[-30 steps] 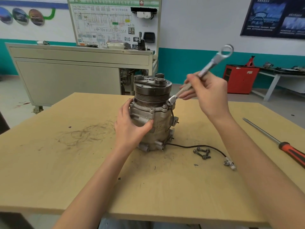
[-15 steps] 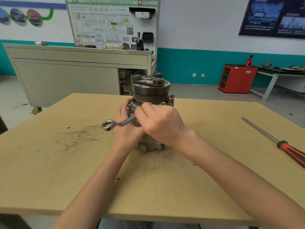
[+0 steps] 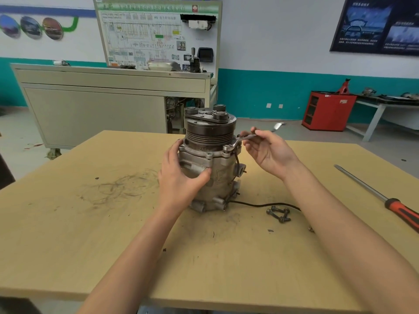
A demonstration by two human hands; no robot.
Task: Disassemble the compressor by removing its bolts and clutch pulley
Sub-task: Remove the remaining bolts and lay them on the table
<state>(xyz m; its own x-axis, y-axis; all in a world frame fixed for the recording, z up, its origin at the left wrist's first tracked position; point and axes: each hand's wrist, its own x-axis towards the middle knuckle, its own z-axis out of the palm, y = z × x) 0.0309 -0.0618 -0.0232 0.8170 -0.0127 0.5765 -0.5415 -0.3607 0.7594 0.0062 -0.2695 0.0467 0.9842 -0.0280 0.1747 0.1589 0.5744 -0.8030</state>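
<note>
The right hand (image 3: 269, 152) pinches a wrench (image 3: 247, 138), whose ring end sits on 1 flange bolt (image 3: 226, 148) below the pulley (image 3: 208, 130). The left hand (image 3: 179, 177) grips the compressor (image 3: 223, 175), which stands upright mid-table (image 3: 90, 223). Loose bolts (image 3: 278, 214) lie to its right, a screwdriver (image 3: 385, 200) farther right.
</note>
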